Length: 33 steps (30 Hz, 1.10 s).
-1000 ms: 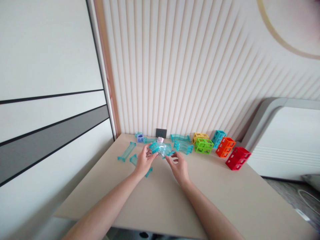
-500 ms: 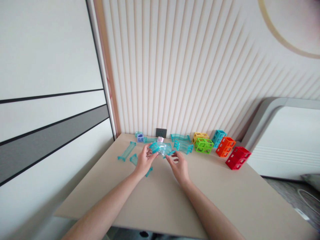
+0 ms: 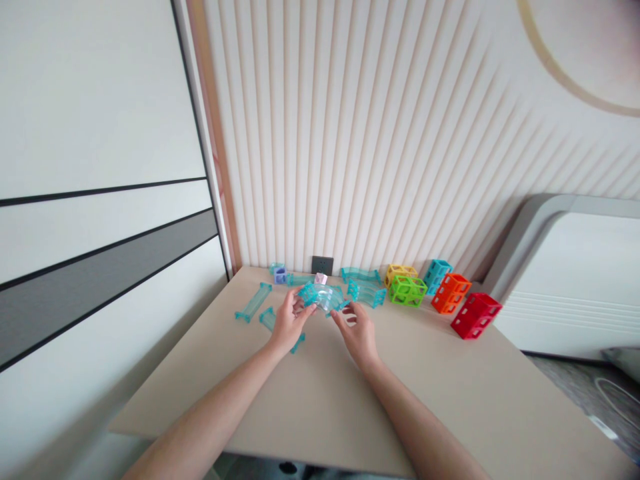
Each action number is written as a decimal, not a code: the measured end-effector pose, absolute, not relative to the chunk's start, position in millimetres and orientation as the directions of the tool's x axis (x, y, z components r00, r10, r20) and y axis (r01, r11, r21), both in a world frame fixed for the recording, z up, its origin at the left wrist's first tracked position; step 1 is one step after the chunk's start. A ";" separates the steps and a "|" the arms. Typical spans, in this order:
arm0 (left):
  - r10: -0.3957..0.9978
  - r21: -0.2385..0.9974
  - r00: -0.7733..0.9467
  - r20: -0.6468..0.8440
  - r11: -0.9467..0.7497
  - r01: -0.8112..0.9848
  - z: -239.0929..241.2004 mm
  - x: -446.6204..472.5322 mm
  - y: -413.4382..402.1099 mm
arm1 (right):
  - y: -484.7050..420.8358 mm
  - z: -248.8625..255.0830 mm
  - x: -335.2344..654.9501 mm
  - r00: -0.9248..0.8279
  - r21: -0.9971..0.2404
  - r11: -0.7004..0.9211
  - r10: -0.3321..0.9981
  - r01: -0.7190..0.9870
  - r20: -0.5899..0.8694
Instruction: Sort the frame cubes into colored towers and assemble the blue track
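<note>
Between my two hands is a curved, see-through teal track piece (image 3: 325, 297), held above the table. My left hand (image 3: 291, 320) is closed on its left end, thumb at the near side. At its right end, my right hand (image 3: 356, 330) pinches the edge with thumb and fingers. Beyond it sits a small pink cube (image 3: 321, 279). Another teal track piece (image 3: 369, 293) lies just right of the held one. Left of my left hand rests a straight teal track piece (image 3: 254, 303); one more teal piece (image 3: 267, 318) is partly hidden by that hand.
At the back left is a small purple cube (image 3: 280, 275). Toward the right stand yellow (image 3: 395, 272), green (image 3: 407, 291), blue (image 3: 437, 275), orange (image 3: 451, 293) and red (image 3: 477, 316) open-frame blocks. A black wall socket (image 3: 323, 265) is behind the table (image 3: 320, 407).
</note>
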<state>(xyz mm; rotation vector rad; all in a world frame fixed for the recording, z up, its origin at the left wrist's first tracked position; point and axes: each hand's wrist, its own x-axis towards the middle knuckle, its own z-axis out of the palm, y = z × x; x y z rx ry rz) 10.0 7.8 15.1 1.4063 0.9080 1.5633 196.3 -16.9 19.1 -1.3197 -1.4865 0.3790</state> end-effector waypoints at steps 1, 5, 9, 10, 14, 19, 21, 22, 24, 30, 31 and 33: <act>0.918 0.911 -0.039 0.394 -0.396 -0.115 15.8 10.3 7.5 | -16.7 18.9 196.3 0.175 -0.784 0.340 0.856 0.520 0.487; 0.924 0.913 -0.039 0.382 -0.383 -0.141 18.0 11.1 6.9 | -16.7 18.4 196.6 0.170 -0.782 0.343 0.855 0.521 0.489; 0.928 0.914 -0.046 0.370 -0.372 -0.163 17.7 11.2 7.8 | -17.4 18.9 196.4 0.169 -0.782 0.337 0.859 0.524 0.484; 0.930 0.914 -0.052 0.364 -0.367 -0.173 17.3 11.2 8.2 | -17.4 19.1 196.4 0.170 -0.781 0.338 0.858 0.525 0.485; 0.935 0.910 -0.066 0.348 -0.354 -0.213 16.0 11.8 9.6 | -17.1 19.7 196.2 0.170 -0.783 0.340 0.858 0.522 0.485; 0.941 0.906 -0.080 0.328 -0.338 -0.256 17.6 12.9 9.7 | -16.0 16.8 196.4 0.115 -0.787 0.332 0.885 0.520 0.450; 0.944 0.904 -0.090 0.316 -0.329 -0.272 19.7 13.1 9.3 | -15.7 15.0 196.2 0.092 -0.786 0.322 0.899 0.528 0.429; 0.946 0.904 -0.094 0.310 -0.324 -0.280 20.8 13.2 9.1 | -15.6 14.3 196.0 0.085 -0.786 0.315 0.903 0.532 0.420; 0.950 0.903 -0.096 0.298 -0.313 -0.293 22.9 13.3 8.7 | -15.5 13.8 195.7 0.085 -0.784 0.304 0.908 0.541 0.410; 0.959 0.904 -0.085 0.269 -0.282 -0.321 24.7 14.6 7.7 | -16.0 16.1 195.9 0.102 -0.777 0.309 0.897 0.548 0.430; 0.960 0.904 -0.084 0.265 -0.278 -0.325 24.7 14.8 7.6 | -16.3 16.5 195.8 0.106 -0.777 0.311 0.895 0.548 0.433; 0.963 0.904 -0.080 0.259 -0.271 -0.331 24.7 15.3 7.5 | -16.9 17.0 195.6 0.115 -0.777 0.316 0.889 0.545 0.443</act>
